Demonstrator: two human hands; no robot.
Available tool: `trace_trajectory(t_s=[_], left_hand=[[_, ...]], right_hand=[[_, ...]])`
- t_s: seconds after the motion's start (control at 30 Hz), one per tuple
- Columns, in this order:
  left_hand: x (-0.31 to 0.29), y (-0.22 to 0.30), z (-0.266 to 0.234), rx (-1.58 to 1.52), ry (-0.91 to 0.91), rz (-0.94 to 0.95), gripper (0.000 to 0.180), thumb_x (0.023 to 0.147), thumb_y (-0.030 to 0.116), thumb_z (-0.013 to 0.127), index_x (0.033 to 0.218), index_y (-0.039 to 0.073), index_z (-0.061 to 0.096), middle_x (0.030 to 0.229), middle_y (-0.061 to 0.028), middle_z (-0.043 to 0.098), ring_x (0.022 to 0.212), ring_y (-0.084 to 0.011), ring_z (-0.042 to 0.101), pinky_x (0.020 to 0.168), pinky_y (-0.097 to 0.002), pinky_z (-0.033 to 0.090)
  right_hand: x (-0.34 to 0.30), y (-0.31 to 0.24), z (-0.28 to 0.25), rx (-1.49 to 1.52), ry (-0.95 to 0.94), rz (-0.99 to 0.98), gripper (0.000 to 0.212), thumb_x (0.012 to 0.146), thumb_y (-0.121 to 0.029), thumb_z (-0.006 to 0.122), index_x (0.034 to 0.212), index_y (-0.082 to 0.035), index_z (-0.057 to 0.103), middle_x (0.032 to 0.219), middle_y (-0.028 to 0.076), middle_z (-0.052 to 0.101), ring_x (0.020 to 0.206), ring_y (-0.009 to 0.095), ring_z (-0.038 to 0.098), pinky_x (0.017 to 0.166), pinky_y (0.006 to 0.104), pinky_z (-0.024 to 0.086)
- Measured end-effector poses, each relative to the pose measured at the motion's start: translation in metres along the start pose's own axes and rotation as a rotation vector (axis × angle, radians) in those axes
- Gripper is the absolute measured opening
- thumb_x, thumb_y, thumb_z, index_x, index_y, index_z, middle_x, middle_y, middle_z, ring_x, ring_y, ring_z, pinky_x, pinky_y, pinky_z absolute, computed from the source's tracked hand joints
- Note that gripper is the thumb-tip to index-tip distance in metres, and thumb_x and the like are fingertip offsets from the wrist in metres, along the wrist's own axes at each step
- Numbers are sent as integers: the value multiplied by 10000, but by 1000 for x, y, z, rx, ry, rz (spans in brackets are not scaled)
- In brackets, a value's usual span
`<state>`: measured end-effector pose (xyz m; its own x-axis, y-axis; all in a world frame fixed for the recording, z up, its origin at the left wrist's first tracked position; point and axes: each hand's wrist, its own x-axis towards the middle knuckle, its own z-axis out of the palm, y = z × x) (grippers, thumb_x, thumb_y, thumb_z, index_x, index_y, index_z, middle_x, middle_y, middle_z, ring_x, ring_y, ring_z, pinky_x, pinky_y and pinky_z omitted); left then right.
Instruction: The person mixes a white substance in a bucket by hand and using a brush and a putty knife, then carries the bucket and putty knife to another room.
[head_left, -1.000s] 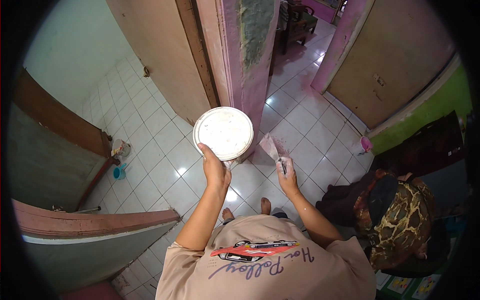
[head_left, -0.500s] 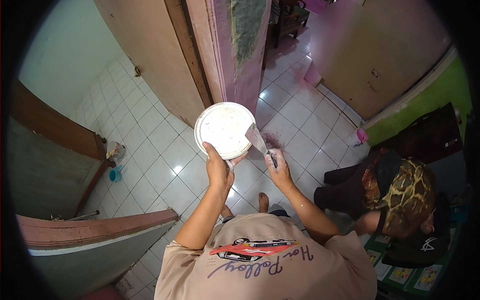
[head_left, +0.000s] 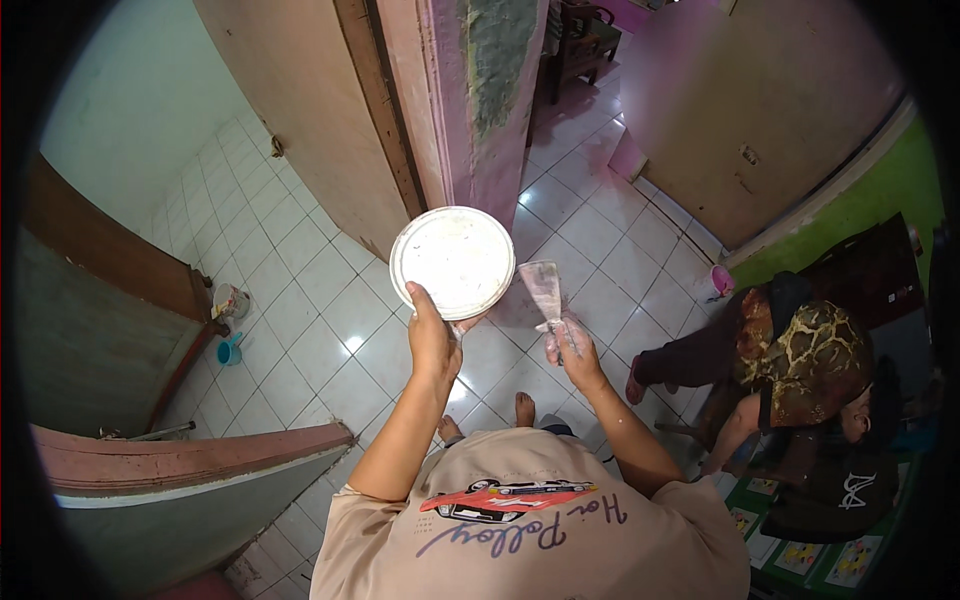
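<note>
My left hand [head_left: 435, 325] grips a round white lid [head_left: 452, 262] by its near edge, thumb on top and fingers underneath. Whitish smears and small specks mark the lid's bright face. To its right, my right hand [head_left: 572, 350] is closed round the handle of a putty knife [head_left: 542, 290]. The knife's broad blade points away from me and stands just off the lid's right rim. Pale residue coats the blade and my right fingers.
Beyond the lid rises a pink wall corner [head_left: 455, 120] with a bare grey patch, beside a wooden door [head_left: 300, 110]. A person [head_left: 810, 360] bends at the right near a green table. On the tiled floor are a white bucket [head_left: 232, 300], a blue dipper [head_left: 230, 349] and a pink pail [head_left: 720, 280].
The putty knife has come away from the lid's rim, moving right and turning more upright. The lid stays nearly in place. The person at the right has shifted their legs and arm.
</note>
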<state>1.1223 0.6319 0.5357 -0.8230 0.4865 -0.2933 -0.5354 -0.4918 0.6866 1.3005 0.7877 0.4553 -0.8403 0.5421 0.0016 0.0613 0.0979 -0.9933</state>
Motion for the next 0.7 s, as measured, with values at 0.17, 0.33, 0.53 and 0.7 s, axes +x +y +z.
trace_trajectory(t_s=[0.17, 0.33, 0.53, 0.7], left_hand=[[0, -3, 0, 8, -30, -29, 709, 1033, 528, 291, 1425, -63, 285, 1367, -240, 492, 1148, -367, 603, 875, -522, 585], [4, -6, -8, 22, -10, -30, 717, 1035, 519, 294, 1403, -96, 289, 1335, -265, 505, 1102, -363, 630, 837, -499, 606], [0, 5, 2, 65, -23, -44, 710, 1039, 502, 298, 1392, -113, 289, 1316, -262, 521, 1088, -361, 637, 829, -463, 613], [11, 9, -11, 33, 65, -2, 710, 1040, 479, 335, 1356, -156, 305, 1279, -292, 529, 1028, -377, 662, 786, -465, 633]], right_hand=[[11, -22, 13, 135, -110, 69, 248, 1038, -246, 473, 895, -58, 548, 641, -1, 514, 494, 70, 463, 452, 229, 372], [7, -7, 8, 46, -149, 118, 282, 1038, -279, 476, 868, -64, 543, 635, -5, 514, 485, 69, 459, 443, 232, 362], [21, -18, 10, 39, -123, 126, 298, 1035, -291, 474, 904, -45, 580, 631, -6, 514, 481, 71, 455, 444, 233, 365], [4, 3, -6, -19, -78, 168, 266, 1035, -261, 478, 910, -45, 571, 631, -7, 503, 487, 71, 457, 450, 235, 373]])
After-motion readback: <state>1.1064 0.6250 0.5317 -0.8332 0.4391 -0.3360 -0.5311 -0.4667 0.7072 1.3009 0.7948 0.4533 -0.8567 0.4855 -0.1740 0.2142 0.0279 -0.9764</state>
